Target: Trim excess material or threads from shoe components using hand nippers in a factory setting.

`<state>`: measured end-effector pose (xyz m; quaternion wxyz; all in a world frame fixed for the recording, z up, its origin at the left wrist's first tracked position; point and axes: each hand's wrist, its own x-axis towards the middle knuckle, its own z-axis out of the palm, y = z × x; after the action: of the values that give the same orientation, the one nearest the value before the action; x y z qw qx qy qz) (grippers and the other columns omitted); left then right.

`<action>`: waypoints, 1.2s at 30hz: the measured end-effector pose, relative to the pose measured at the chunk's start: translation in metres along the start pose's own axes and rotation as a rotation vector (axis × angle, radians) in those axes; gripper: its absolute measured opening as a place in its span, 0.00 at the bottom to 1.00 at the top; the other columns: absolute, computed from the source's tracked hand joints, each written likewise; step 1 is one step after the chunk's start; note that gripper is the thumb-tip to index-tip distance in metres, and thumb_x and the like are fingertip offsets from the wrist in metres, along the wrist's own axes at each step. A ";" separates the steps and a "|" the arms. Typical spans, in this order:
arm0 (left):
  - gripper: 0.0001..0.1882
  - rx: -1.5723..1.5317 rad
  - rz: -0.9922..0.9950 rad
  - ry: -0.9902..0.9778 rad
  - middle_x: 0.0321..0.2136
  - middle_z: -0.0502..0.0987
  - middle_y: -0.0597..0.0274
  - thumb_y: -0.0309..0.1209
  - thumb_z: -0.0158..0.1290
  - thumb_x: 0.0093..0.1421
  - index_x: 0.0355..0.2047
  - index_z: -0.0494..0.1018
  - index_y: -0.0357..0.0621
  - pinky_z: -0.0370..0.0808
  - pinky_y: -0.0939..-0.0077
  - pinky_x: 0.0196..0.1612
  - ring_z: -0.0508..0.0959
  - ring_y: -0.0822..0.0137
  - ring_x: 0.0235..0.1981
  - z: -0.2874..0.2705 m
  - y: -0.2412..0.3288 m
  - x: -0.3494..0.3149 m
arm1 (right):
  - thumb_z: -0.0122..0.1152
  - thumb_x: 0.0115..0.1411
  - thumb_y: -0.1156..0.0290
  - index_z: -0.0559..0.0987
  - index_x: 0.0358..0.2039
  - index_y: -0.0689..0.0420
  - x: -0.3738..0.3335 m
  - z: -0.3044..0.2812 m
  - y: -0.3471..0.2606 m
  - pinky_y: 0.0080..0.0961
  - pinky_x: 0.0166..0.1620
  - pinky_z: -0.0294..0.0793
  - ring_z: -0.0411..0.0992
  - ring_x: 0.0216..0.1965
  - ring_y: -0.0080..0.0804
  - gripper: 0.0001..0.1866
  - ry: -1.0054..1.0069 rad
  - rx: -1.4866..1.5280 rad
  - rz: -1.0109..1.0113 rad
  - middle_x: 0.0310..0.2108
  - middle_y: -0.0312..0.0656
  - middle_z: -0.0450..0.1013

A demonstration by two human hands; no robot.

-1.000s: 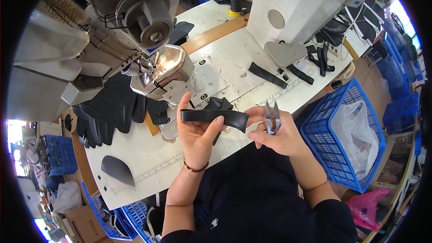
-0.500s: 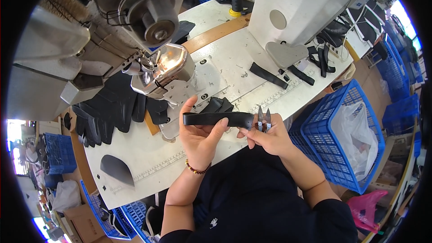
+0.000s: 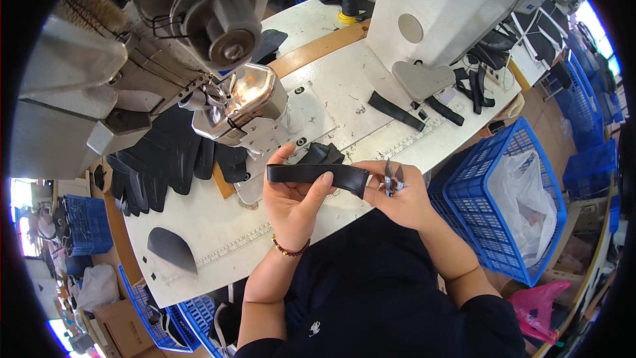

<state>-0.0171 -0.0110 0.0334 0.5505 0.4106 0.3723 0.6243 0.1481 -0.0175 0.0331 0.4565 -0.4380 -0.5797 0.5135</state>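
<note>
A looped black strip (image 3: 301, 173), looking like leather, is pinched between the thumb and fingers of my left hand (image 3: 295, 209) above the table's near edge. Its free end points right, toward my right hand (image 3: 404, 202). That hand has small metal thread snips (image 3: 394, 179) tucked among its fingers, blades upward. Its thumb and forefinger are at the strip's right end; whether they touch it I cannot tell. Just behind the strip, more black pieces (image 3: 321, 154) lie in a small heap on the white table (image 3: 232, 258).
A sewing machine (image 3: 242, 103) stands at left, with stacked black pieces (image 3: 156, 159) beside it. Loose black strips (image 3: 397, 111) lie at right, near a grey plate (image 3: 421, 79). One dark curved piece (image 3: 172, 250) rests front left. A blue crate (image 3: 464, 202) with white plastic stands right.
My right hand has shifted slightly right, its fingers drawing back from the strip's end, which now shows more. The snips moved with it and tilted. My left hand has barely moved.
</note>
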 end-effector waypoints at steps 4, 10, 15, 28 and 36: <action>0.27 0.030 0.019 0.025 0.32 0.70 0.52 0.16 0.53 0.46 0.45 0.54 0.34 0.76 0.78 0.32 0.74 0.68 0.32 0.002 -0.001 -0.001 | 0.54 0.46 0.78 0.73 0.28 0.63 -0.002 0.002 0.001 0.16 0.20 0.57 0.59 0.16 0.21 0.07 -0.059 -0.113 -0.131 0.15 0.37 0.63; 0.26 0.048 0.023 0.003 0.32 0.70 0.52 0.16 0.53 0.46 0.44 0.55 0.33 0.76 0.79 0.33 0.75 0.68 0.31 0.001 -0.001 -0.002 | 0.54 0.47 0.78 0.72 0.25 0.63 -0.002 0.004 0.002 0.17 0.19 0.56 0.58 0.15 0.21 0.03 0.013 -0.199 -0.227 0.15 0.38 0.63; 0.25 -0.012 -0.025 -0.009 0.31 0.70 0.52 0.16 0.53 0.46 0.43 0.55 0.32 0.76 0.79 0.32 0.75 0.68 0.31 0.002 0.003 -0.001 | 0.53 0.47 0.78 0.73 0.28 0.63 0.001 0.006 0.015 0.16 0.19 0.56 0.58 0.16 0.18 0.06 0.056 -0.105 -0.127 0.15 0.36 0.63; 0.23 0.097 -0.023 -0.007 0.35 0.71 0.55 0.16 0.55 0.45 0.42 0.60 0.32 0.71 0.83 0.37 0.73 0.71 0.35 -0.001 -0.002 -0.003 | 0.51 0.46 0.81 0.72 0.27 0.63 0.001 0.011 0.008 0.14 0.22 0.59 0.61 0.19 0.19 0.05 -0.006 -0.080 -0.199 0.20 0.38 0.65; 0.20 0.005 -0.078 -0.006 0.35 0.71 0.56 0.17 0.53 0.47 0.41 0.62 0.33 0.71 0.82 0.38 0.73 0.73 0.34 0.000 -0.004 -0.002 | 0.55 0.48 0.79 0.72 0.24 0.64 0.004 0.015 0.011 0.13 0.21 0.56 0.60 0.19 0.15 0.03 0.128 -0.173 -0.252 0.21 0.36 0.67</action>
<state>-0.0155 -0.0128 0.0294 0.5746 0.3991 0.3879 0.6001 0.1329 -0.0152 0.0220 0.5138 -0.4311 -0.6419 0.3715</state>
